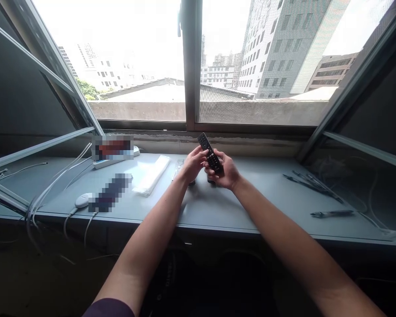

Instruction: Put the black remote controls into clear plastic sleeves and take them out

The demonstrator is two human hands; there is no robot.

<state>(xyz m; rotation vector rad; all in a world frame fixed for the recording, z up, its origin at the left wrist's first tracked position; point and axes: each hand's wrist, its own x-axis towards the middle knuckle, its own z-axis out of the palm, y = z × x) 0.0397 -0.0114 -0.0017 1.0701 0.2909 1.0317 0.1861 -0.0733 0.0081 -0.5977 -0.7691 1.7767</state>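
Observation:
A slim black remote control [211, 155] with white and dark buttons is held tilted above the desk, its top end leaning to the left. My right hand [229, 171] is closed around its lower part from the right. From the left, my left hand [195, 164] grips its side, with fingertips on its face. Under my hands, partly covered, a dark object [212, 181] rests on the desk; what it is I cannot tell. Clear plastic wrapping [177, 169] lies just beyond my left wrist.
On the grey desk [218, 215] lie a flat white plastic packet [153, 175], a white power strip [115, 162], a white round charger [82, 200] and loose cables. Several dark pens [312, 181] lie at the right. A window stands behind; metal frames slant at both sides.

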